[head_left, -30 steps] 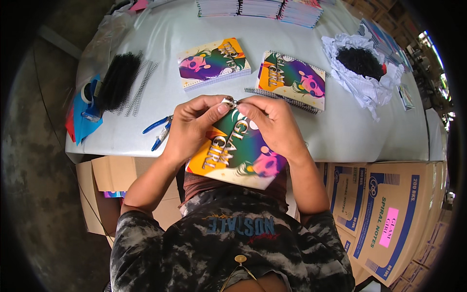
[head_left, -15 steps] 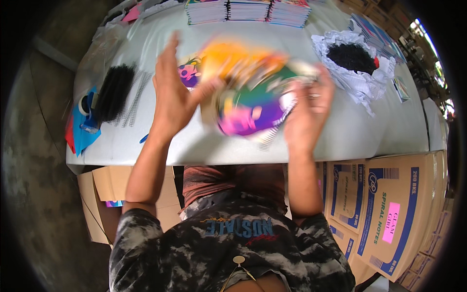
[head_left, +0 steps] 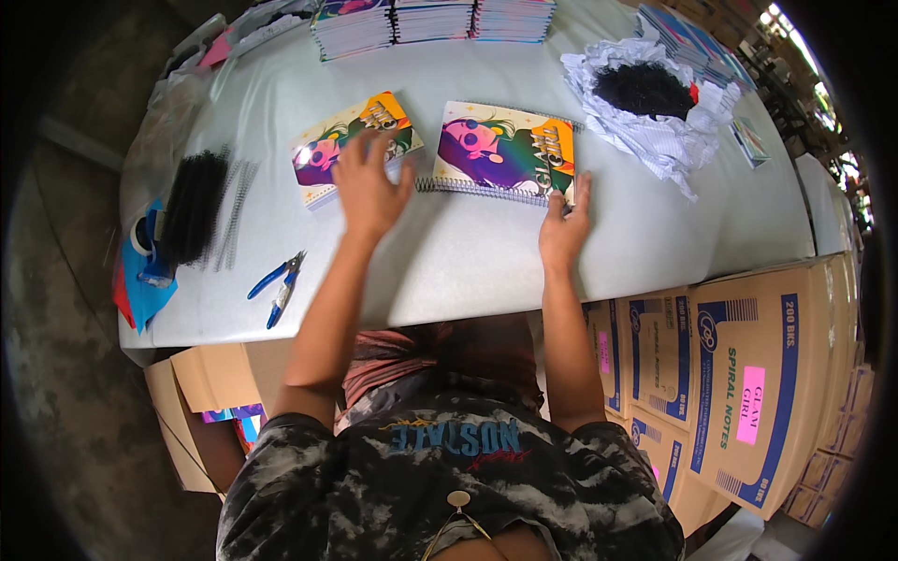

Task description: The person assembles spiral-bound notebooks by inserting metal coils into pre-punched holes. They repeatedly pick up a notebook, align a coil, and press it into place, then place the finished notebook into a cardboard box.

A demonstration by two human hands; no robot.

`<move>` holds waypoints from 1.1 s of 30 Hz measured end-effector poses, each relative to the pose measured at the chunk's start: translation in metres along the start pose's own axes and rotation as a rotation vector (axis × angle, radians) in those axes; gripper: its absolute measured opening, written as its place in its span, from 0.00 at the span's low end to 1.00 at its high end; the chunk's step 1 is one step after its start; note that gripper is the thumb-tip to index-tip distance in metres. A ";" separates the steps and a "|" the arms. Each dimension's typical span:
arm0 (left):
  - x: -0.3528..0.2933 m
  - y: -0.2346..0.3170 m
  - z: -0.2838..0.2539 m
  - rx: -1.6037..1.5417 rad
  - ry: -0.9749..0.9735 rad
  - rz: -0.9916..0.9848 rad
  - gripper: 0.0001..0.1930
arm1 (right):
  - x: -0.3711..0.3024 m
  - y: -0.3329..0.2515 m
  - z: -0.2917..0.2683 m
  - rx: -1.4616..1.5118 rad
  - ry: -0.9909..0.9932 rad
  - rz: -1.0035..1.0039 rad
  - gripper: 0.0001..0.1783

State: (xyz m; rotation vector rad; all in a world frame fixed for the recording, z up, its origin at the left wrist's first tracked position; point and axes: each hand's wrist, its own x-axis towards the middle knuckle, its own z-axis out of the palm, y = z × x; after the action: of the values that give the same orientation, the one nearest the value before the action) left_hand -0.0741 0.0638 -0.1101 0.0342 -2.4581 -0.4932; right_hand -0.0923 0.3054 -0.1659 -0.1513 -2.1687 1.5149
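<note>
Lowered in the past half second, a spiral notebook (head_left: 505,154) lies ahead of the right hand (head_left: 563,232), whose hold on its corner is unclear, as the empty left hand (head_left: 371,192) spreads wide over a notebook stack (head_left: 314,166), white tablecloth (head_left: 449,257) stretching between both hands and the near edge.

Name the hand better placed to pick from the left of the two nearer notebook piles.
Left, likely: the left hand is open over the left pile; the right hand is at the other pile.

left notebook stack (head_left: 316,161) partly hidden behind left hand (head_left: 372,194), far notebook piles (head_left: 432,22) cut off by the top edge
</note>
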 end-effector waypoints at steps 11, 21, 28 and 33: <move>0.008 -0.075 -0.094 0.124 -0.360 -0.008 0.10 | -0.019 -0.059 0.014 0.218 -0.215 -0.557 0.41; 0.000 -0.153 -0.143 0.166 -0.289 -0.296 0.09 | -0.047 -0.106 0.015 0.654 -0.693 -0.078 0.11; -0.012 -0.215 -0.113 0.420 -0.128 -0.586 0.15 | -0.039 -0.080 0.008 0.700 -0.658 -0.072 0.10; 0.002 -0.179 -0.148 0.094 0.030 -0.580 0.13 | -0.043 -0.082 -0.002 0.625 -0.836 -0.067 0.13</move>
State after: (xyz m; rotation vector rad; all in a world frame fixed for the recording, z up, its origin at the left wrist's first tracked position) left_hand -0.0058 -0.1533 -0.0641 0.8027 -2.4178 -0.6086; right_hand -0.0386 0.2607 -0.1045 0.8938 -2.0460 2.4093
